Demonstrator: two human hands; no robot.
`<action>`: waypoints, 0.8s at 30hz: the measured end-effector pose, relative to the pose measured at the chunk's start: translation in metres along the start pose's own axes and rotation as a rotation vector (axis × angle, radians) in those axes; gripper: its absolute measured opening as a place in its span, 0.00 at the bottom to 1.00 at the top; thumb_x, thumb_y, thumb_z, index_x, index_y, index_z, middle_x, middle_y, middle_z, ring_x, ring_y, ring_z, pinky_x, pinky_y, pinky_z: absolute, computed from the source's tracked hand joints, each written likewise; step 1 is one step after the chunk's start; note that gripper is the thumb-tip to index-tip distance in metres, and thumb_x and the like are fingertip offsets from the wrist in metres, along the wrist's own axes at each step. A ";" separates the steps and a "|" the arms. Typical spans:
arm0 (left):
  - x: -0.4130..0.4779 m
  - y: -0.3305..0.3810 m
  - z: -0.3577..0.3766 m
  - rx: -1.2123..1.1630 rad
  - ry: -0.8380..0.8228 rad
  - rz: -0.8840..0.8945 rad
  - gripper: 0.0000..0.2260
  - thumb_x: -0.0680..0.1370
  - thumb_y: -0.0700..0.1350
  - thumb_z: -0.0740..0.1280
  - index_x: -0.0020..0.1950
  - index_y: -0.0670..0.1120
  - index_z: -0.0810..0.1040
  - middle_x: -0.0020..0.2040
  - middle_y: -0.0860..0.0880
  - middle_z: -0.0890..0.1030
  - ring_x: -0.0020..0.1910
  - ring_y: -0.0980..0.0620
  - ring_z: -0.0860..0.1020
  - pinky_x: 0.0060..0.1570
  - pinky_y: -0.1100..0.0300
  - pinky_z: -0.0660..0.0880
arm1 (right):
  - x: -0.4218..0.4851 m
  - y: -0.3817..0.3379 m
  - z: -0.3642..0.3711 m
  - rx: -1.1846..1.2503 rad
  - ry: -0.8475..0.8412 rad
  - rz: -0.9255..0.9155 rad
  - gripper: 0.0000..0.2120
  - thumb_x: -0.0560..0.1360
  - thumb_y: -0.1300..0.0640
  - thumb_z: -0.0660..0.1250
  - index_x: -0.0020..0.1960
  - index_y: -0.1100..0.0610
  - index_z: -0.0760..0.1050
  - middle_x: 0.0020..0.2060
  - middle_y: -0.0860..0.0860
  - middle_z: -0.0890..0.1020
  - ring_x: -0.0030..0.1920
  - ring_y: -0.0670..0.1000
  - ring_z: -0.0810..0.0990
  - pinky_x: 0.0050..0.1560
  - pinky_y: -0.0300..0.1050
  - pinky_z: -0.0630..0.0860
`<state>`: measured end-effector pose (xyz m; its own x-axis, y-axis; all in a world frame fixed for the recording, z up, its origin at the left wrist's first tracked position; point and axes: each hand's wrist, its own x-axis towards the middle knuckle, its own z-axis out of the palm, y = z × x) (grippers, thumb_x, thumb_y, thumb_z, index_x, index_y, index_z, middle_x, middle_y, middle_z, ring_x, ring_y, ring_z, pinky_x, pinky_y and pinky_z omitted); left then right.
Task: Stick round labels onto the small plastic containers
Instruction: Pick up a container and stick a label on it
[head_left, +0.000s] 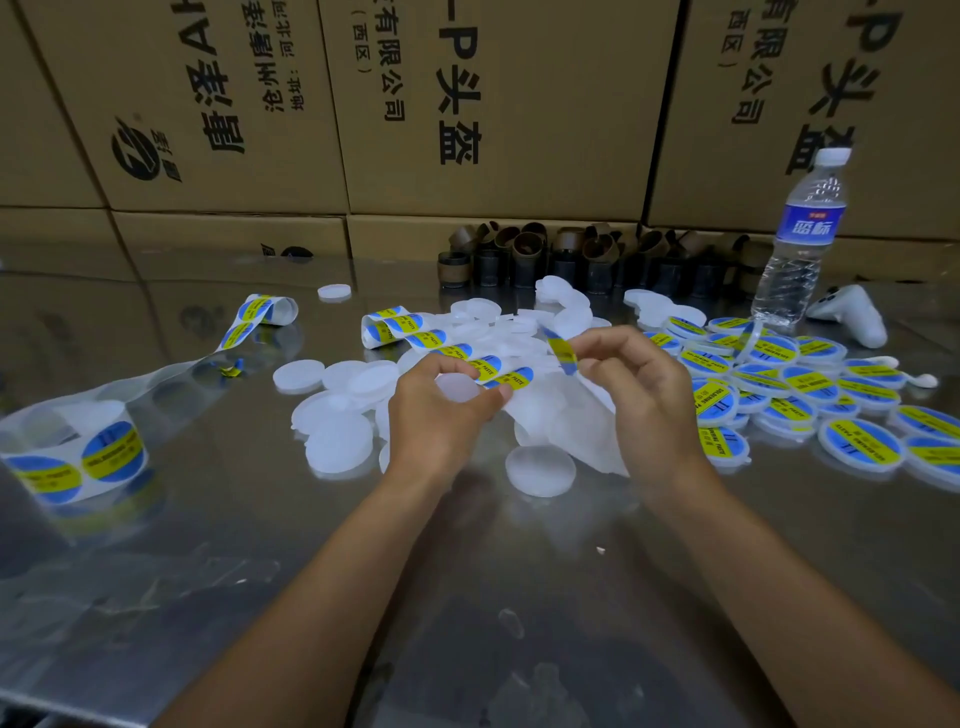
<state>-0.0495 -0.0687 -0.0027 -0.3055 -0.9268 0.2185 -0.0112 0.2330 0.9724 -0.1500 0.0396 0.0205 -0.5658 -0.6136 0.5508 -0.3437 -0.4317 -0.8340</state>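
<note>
- Both forearms come up from the bottom edge toward the middle of the steel table (218, 519), and our hands meet over the heap of blank containers (337, 441).
- Our left hand (441, 410) is curled nearly closed. Thumb and fingers pinch the label strip (467, 358), and there's a frosted blank container (457, 387) tucked under the fingers. We can't tell how firmly that one's gripped.
- Our right hand (639, 384) is half curled, its fingertips pinching one round label (563, 353) that's lifted off the strip and stands almost on edge.
- What matters for the next move, we reckon: the peeled label sits between the two hands, closer to the right fingertips, and the blank container is just left of it and slightly lower, in the left hand. So it's a short trip leftward and down.
- The strip's long axis runs away from the left hand, up and to the left, toward its curled end.
- Finished containers (779, 384) pile up just right of the right hand.
</note>
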 end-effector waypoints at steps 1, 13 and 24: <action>0.000 0.000 0.000 0.010 -0.008 0.013 0.13 0.66 0.42 0.78 0.38 0.51 0.74 0.44 0.41 0.82 0.50 0.37 0.79 0.52 0.45 0.77 | -0.001 0.000 0.001 -0.004 -0.026 -0.020 0.12 0.71 0.71 0.63 0.42 0.55 0.76 0.38 0.48 0.79 0.41 0.41 0.78 0.45 0.30 0.71; 0.001 0.008 -0.010 -0.104 0.117 0.073 0.08 0.76 0.46 0.69 0.40 0.43 0.77 0.34 0.48 0.83 0.30 0.53 0.81 0.37 0.57 0.79 | -0.009 0.010 0.003 -0.094 -0.220 0.133 0.25 0.73 0.73 0.58 0.59 0.45 0.71 0.48 0.56 0.81 0.43 0.51 0.84 0.53 0.40 0.75; 0.000 0.013 -0.001 -0.884 -0.400 -0.399 0.18 0.80 0.56 0.58 0.44 0.41 0.74 0.38 0.40 0.83 0.37 0.43 0.83 0.42 0.56 0.80 | -0.001 0.002 0.003 0.072 0.035 0.071 0.15 0.70 0.66 0.64 0.47 0.47 0.78 0.33 0.50 0.73 0.35 0.45 0.75 0.43 0.30 0.71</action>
<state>-0.0482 -0.0659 0.0098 -0.7273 -0.6861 -0.0172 0.4699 -0.5160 0.7162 -0.1479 0.0371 0.0188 -0.6132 -0.6210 0.4882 -0.2482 -0.4353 -0.8654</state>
